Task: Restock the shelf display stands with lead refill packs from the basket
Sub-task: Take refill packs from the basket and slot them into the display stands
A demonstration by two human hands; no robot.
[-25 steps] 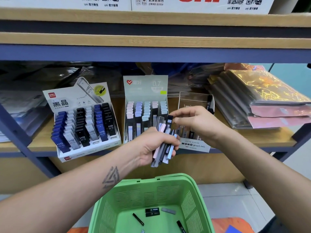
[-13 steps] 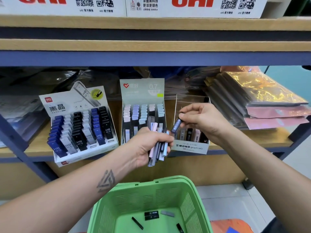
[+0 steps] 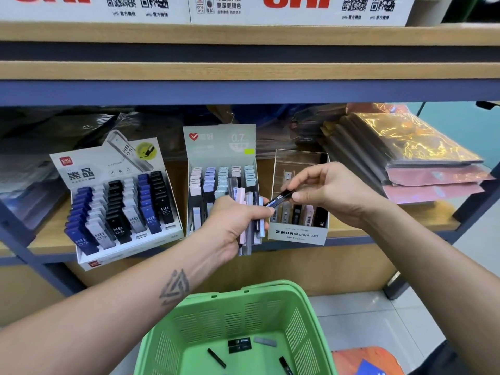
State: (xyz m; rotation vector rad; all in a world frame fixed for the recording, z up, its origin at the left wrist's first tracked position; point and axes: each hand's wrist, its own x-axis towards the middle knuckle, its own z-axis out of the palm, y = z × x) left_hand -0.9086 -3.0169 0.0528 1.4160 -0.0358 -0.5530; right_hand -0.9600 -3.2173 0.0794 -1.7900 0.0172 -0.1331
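My left hand (image 3: 234, 226) grips a bundle of lead refill packs (image 3: 250, 228), pink, pale blue and dark, in front of the middle 0.7 display stand (image 3: 220, 147). My right hand (image 3: 328, 192) pinches one dark blue-and-black refill pack (image 3: 280, 199) by its end, held slanted over the front of the clear MONO graph MG stand (image 3: 297, 235). That stand holds several packs in its front row. On the left stands the white HB 0.5 display (image 3: 89, 169), full of blue, grey and black packs. The green basket (image 3: 243, 301) sits below with a few packs on its bottom.
The stands sit on a wooden shelf (image 3: 392, 217) with a blue metal frame (image 3: 243, 90). Stacked foil and pink pouches (image 3: 422, 169) lie to the right of the stands, plastic-wrapped goods behind. White UNI boxes (image 3: 297, 9) line the shelf above. An orange surface (image 3: 359, 358) lies right of the basket.
My right hand has drawn one dark pack out of the bundle and moved it right, over the MONO stand. My left hand keeps its grip on the bundle.
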